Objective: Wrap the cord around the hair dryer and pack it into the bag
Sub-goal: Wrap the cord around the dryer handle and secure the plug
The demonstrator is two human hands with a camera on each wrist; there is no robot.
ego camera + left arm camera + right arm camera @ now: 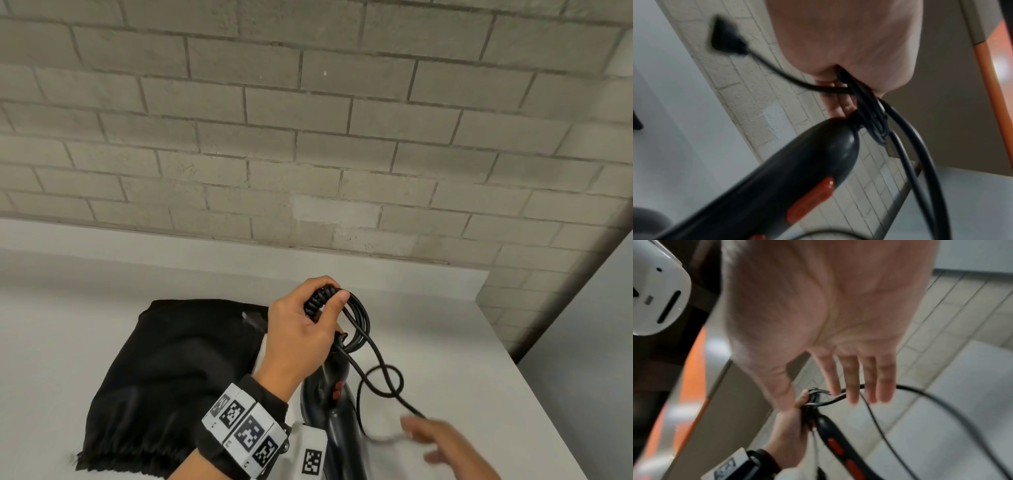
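Note:
My left hand (329, 301) is held above the white table and grips a bundle of black cord loops (366, 318) at the end of the hair dryer's handle. The black hair dryer (339, 411) with red switches (813, 198) hangs down from that grip toward me. The plug (725, 40) dangles free from the left hand (840, 100). A loose length of cord (941, 399) curls into a loop and runs to my right hand (442, 445), blurred at the bottom right. The right hand's fingers (869, 382) are straight and spread, with the cord passing behind them.
A black drawstring bag (164, 370) lies flat on the table (85, 291) to the left of my hands. A grey brick wall (308, 137) runs behind the table. The table's right edge (534, 394) drops off close to my right hand.

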